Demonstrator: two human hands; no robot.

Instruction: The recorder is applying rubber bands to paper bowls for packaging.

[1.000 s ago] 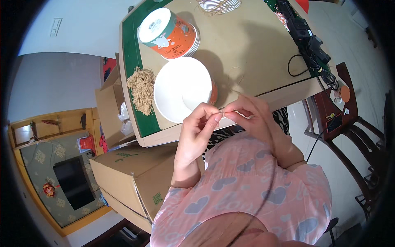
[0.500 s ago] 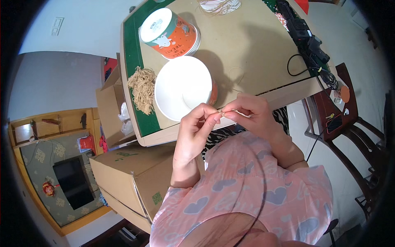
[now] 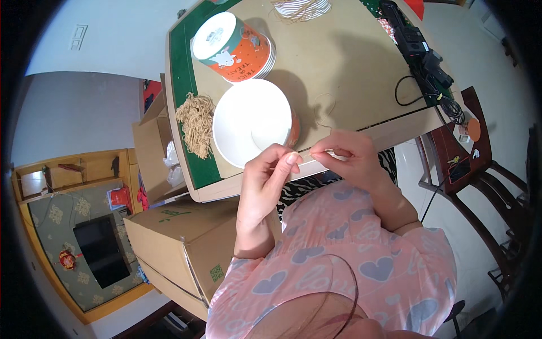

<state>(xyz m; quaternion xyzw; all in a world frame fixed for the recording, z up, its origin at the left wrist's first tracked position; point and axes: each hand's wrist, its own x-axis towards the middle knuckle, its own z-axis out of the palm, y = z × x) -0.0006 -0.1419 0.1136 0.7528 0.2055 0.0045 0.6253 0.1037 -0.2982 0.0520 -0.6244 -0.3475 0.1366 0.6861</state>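
Note:
My left hand (image 3: 266, 179) and my right hand (image 3: 354, 160) are raised at the table's near edge. Both pinch thumb against forefinger, a small gap apart, on what looks like thin tan twine; the strand between them is barely visible. A loose length of twine (image 3: 323, 109) curls on the table just beyond my right fingers. Left of the hands, a paper bucket (image 3: 248, 113) lies tilted, its white inside facing me. At its left sits a tangled bundle of tan twine (image 3: 196, 125). Behind it, a stack of orange and green paper buckets (image 3: 243, 53) stands upside down.
The brown table (image 3: 361, 73) has green edges. White stacked rims with strands (image 3: 302, 8) stand at its far side. Black devices with a coiled cable (image 3: 418, 48) line its right edge. A large cardboard box (image 3: 169, 237) is at my left, a dark wooden chair (image 3: 480, 164) at right.
My fingertips, which met around a small bit of twine, have drawn slightly apart. The buckets and the twine bundle remain in place.

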